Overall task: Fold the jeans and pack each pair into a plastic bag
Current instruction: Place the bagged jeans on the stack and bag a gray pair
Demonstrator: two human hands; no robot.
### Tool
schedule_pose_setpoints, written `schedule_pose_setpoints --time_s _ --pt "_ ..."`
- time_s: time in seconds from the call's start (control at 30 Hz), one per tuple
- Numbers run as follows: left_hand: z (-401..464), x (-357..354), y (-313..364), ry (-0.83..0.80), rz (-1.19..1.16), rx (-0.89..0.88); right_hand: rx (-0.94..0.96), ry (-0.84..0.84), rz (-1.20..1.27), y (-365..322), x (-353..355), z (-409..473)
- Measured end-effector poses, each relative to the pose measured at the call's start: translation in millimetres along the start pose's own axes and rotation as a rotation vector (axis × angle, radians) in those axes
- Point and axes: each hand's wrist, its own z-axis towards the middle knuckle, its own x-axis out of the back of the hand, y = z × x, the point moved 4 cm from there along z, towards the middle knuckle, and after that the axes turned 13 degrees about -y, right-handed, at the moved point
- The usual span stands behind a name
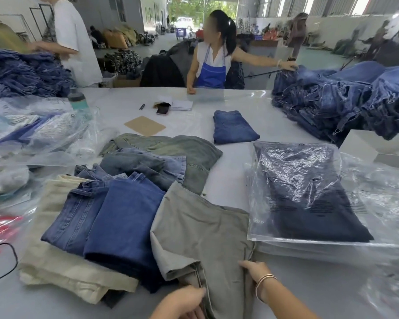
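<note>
A grey-green pair of jeans (200,236) lies folded at the near edge of the table, on top of the other pairs. My left hand (182,302) grips its near left edge with curled fingers. My right hand (253,272) holds its right edge, fingers curled onto the cloth. To the left lie blue jeans (122,217), a darker blue pair (72,217) and a cream pair (55,261). On the right, dark jeans sit packed inside a clear plastic bag (309,192), which rests on a stack of empty bags.
One folded blue pair (234,126) lies mid-table. Heaps of blue jeans stand at far right (346,100) and far left (25,72). Bagged garments (32,132) crowd the left. A phone (162,109), a cardboard sheet (145,125), a bottle (77,99) and two people are beyond.
</note>
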Motion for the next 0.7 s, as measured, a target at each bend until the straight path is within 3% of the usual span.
schedule_pose_setpoints --time_s 0.1,0.17,0.23,0.37,0.47,0.63,0.7 --pt "-3.1 -3.9 37.4 -0.079 0.045 -0.261 0.046 -0.121 0.057 -12.4 -11.2 -2.6" --pt "-4.8 1.2 60.7 0.057 0.030 -0.404 0.124 -0.222 0.161 -26.8 -21.7 -12.4" --pt "-0.3 4.7 75.9 0.143 0.082 -0.488 0.175 -0.323 0.231 -41.2 -33.4 -22.7" --pt "-1.1 13.8 86.8 0.086 -0.040 -0.626 0.212 -0.422 0.260 -60.2 -53.6 -34.7" --pt "-6.9 23.2 83.2 -0.014 -0.120 -0.684 0.271 -0.478 0.300 -71.7 -53.7 -44.3" --pt "-27.2 38.0 91.4 0.016 -0.389 -0.654 0.391 -0.486 0.395 -106.6 -24.1 -56.6" --pt "-42.4 31.0 109.8 -0.048 -0.538 -0.681 0.415 -0.506 0.466 -124.3 -14.9 -65.1"
